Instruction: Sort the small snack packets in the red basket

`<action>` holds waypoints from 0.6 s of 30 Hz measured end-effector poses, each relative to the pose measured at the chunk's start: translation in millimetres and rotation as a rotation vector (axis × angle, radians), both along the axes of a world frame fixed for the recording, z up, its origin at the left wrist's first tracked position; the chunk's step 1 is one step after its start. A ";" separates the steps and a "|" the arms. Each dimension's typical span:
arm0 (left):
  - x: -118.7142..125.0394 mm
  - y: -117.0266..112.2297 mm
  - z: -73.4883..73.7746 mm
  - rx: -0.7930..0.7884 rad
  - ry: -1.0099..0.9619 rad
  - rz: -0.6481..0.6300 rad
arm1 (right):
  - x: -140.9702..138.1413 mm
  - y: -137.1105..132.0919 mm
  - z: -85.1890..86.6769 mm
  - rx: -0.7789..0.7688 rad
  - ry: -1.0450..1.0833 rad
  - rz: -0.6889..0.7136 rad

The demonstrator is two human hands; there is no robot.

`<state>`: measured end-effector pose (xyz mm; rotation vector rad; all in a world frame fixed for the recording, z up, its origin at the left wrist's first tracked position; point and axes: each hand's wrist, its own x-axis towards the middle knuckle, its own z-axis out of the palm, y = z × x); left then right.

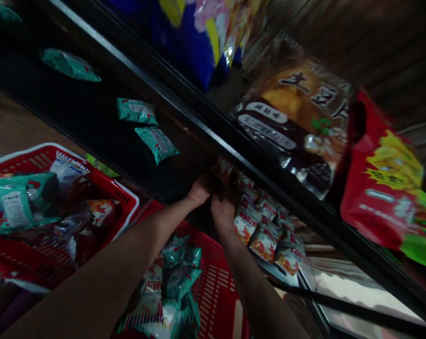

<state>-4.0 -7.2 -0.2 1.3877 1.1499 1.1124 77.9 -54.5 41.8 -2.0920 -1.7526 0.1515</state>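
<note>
Both my arms reach forward into a low dark shelf. My left hand (199,189) and my right hand (223,207) meet at the near end of a row of small red and white snack packets (266,226) lying on the shelf. One red packet (223,169) sits just above my fingers, and both hands seem closed on it, though the fingers are in shadow. Under my forearms stands a red basket (216,282) holding several teal and red packets (179,273).
A second red basket (124,193) at the left holds more packets. Three teal packets (156,143) lie on the dark shelf further left. The shelf above carries a brown chip bag (298,117), a red bag (386,188) and a blue bag (195,42).
</note>
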 end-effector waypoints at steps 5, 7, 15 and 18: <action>-9.5 -27.2 -3.0 0.030 0.124 0.002 | -19.5 -81.9 -6.0 0.183 0.215 0.123; -13.2 -41.8 -6.8 0.057 0.165 -0.005 | -22.6 -113.0 -13.8 0.177 0.218 0.169; -38.4 -91.9 -15.2 0.046 0.171 -0.026 | -10.8 -174.8 -24.4 -0.171 0.190 0.092; -52.3 -114.4 -10.9 0.066 0.203 -0.032 | -4.0 -178.9 -27.9 -0.311 0.186 0.074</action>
